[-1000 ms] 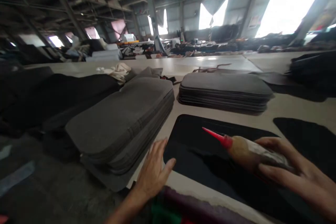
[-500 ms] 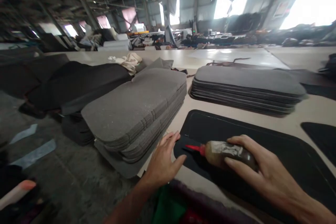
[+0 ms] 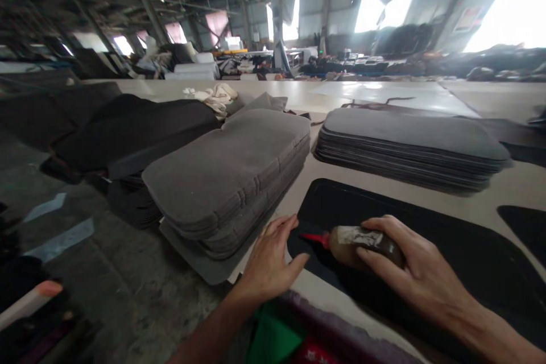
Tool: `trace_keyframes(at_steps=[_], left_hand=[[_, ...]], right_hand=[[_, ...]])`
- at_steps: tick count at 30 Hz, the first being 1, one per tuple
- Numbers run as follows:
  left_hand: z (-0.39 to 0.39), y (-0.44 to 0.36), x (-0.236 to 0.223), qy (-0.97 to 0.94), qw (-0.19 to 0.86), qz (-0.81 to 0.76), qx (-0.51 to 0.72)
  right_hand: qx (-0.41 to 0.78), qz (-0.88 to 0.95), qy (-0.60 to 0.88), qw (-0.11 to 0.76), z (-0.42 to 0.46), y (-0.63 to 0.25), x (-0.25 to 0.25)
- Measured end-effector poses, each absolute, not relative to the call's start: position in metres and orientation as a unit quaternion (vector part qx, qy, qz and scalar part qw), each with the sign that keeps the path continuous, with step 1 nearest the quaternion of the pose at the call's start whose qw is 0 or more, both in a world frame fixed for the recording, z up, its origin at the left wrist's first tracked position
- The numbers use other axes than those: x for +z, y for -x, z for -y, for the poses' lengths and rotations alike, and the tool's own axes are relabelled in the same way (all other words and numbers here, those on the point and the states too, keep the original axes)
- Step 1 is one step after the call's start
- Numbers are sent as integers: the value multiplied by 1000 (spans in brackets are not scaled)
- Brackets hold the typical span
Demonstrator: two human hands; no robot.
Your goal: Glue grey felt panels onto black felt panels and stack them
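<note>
My right hand (image 3: 409,261) is wrapped round a glue bottle (image 3: 352,244), a squeeze bottle with a red pointed nozzle and a worn label. It lies tilted on its side above a black rounded panel (image 3: 430,227), its nozzle pointing left, close over the panel's left end. My left hand (image 3: 273,256) rests with fingers stretched out at the panel's left edge, thumb apart from the fingers, holding nothing. Whether the nozzle tip touches the panel I cannot tell.
A tall stack of grey panels (image 3: 230,165) stands left of my left hand, at the table's edge. Behind the black panel is another stack (image 3: 413,131). Part of a second black panel (image 3: 524,233) shows at right. Dark sheets (image 3: 136,131) hang at far left.
The bottle and my right hand have shifted slightly left relative to the black panel, bringing the nozzle nearer its left edge. My left hand stays at the edge. The whole view has turned slightly.
</note>
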State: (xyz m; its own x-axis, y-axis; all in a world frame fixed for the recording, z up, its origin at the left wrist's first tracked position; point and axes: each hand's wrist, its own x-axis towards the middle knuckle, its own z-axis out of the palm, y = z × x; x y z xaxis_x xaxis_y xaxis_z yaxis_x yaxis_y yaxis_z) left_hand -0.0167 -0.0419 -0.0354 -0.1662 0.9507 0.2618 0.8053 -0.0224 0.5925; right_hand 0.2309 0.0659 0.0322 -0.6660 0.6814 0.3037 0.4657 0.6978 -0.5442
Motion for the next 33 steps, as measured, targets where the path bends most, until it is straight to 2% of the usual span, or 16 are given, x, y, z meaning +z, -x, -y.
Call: trace_keyframes(at_steps=[9,18,27,33], left_hand=[[42,17,-38,-643,94,-681,337],[41,18,-38,-639,95,-689,329],[40,17,-40,-634,83,-697,324],[39,16,-41,-631,81,-701,321]], right_hand=[[233,904,272,235,-62,-214,35],[245,896,309,202,-62,-205,42],[187,909,346,134,-67,-191,67],[179,910,351,133,-68,-191,71]])
